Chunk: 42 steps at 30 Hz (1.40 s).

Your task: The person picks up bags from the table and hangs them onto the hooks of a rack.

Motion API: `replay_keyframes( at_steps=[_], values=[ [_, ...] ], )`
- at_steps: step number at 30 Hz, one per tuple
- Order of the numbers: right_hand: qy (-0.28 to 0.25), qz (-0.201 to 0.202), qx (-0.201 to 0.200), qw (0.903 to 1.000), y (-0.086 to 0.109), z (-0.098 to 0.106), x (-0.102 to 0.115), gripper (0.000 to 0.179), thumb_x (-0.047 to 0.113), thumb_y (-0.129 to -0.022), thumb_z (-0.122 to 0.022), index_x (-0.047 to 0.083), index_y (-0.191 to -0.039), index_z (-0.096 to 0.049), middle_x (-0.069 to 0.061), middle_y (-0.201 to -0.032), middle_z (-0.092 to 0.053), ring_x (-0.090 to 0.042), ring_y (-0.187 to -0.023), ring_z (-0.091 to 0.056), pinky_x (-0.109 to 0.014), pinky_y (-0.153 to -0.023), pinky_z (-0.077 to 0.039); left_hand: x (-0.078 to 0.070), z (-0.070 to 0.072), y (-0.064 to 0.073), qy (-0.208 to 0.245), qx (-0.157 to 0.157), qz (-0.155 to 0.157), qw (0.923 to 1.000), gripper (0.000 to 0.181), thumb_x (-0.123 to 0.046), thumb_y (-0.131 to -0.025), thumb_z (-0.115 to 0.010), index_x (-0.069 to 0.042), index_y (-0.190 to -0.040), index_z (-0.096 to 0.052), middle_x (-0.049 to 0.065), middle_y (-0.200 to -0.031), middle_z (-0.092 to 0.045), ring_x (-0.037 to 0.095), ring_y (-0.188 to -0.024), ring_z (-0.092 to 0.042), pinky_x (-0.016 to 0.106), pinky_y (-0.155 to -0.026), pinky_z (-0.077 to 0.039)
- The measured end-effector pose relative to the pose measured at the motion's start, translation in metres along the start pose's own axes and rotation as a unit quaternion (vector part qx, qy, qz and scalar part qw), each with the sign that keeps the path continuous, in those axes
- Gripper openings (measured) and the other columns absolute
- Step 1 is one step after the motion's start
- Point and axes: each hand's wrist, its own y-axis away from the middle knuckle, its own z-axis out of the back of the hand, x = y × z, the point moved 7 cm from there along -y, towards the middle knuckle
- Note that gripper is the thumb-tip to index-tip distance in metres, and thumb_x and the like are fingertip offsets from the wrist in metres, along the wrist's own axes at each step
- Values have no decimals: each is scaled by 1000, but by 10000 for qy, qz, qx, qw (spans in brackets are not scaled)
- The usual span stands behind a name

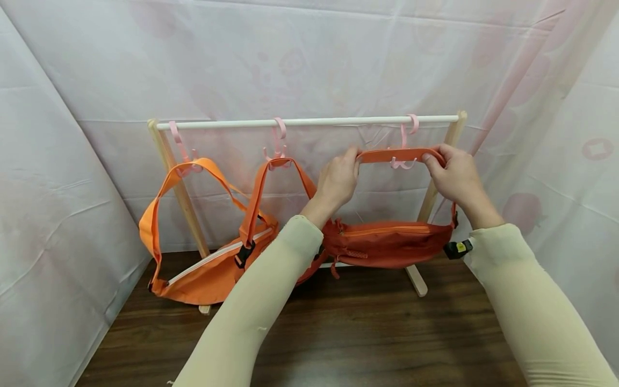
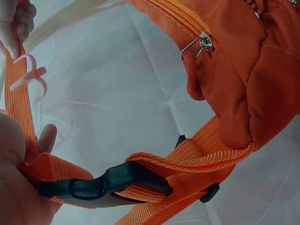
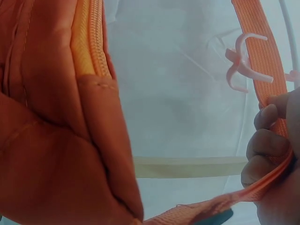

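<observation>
A dark orange waist bag hangs by its strap, which is stretched level between both hands. My left hand holds the strap's left end; in the left wrist view a black buckle lies by the palm. At the other end my right hand pinches the strap, thumb in front, and its fingers curl round the webbing in the right wrist view. The strap passes behind the prongs of a pink hook on the rail. Whether it rests on the hook, I cannot tell.
A white rail on wooden legs spans the dark wooden table. Further left, a lighter orange bag and another orange bag strap hang from pink hooks. Pale curtain surrounds the stand.
</observation>
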Motion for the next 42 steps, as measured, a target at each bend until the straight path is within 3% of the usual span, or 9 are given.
replay_keyframes(
  at_steps=[10, 16, 23, 28, 32, 36, 42],
  values=[
    [-61, -159, 232, 9996, 7, -10, -11, 40, 39, -111, -54, 4, -119, -71, -10, -77, -56, -24, -62, -48, -34, -51, -38, 4, -13, 6, 46, 229, 111, 9997, 21, -32, -116, -45, -17, -121, -60, -2, -84, -64, 19, -68, -61, 37, -63, -49],
    [-148, -118, 202, 9996, 11, -15, -11, 36, 38, -111, -53, 6, -108, -69, -10, -78, -60, -24, -60, -49, -34, -50, -38, 9, -20, 14, 114, 290, 167, 9994, 21, -30, -116, -46, -16, -117, -61, -2, -79, -61, 19, -67, -59, 35, -62, -47],
    [-60, -37, 53, 10000, 15, -19, -13, 35, 37, -112, -51, 8, -98, -66, -9, -76, -63, -25, -60, -50, -33, -49, -39, 15, -33, 26, 272, 565, 310, 9976, 21, -27, -116, -47, -16, -117, -64, -5, -89, -68, 15, -67, -59, 32, -60, -48],
    [-37, -26, 16, 10000, 20, -23, -12, 34, 35, -113, -50, 8, -99, -67, -10, -76, -65, -24, -61, -55, -32, -48, -41, 19, -43, 34, 291, 661, 285, 9970, 22, -24, -116, -48, -15, -120, -67, -3, -98, -73, 13, -64, -58, 30, -57, -47],
    [35, 56, -83, 9999, 24, -25, -11, 32, 31, -113, -50, 6, -106, -69, -12, -82, -70, -24, -67, -61, -31, -51, -44, 22, -52, 40, 281, 731, 296, 9965, 24, -25, -116, -48, -14, -122, -68, -3, -88, -67, 15, -58, -53, 30, -52, -42],
    [113, 73, -171, 9998, 28, -28, -12, 33, 32, -113, -49, 6, -110, -70, -12, -86, -73, -26, -67, -59, -32, -54, -44, 25, -60, 47, 343, 850, 329, 9952, 25, -27, -116, -46, -13, -116, -66, -1, -77, -58, 16, -54, -49, 29, -49, -38],
    [193, 96, -336, 9992, 33, -29, -17, 33, 29, -114, -47, 4, -110, -69, -14, -89, -74, -29, -69, -61, -36, -57, -44, 28, -71, 58, 570, 1107, 494, 9910, 28, -31, -117, -42, -14, -109, -62, 2, -72, -56, 15, -50, -48, 27, -46, -37]
  ],
)
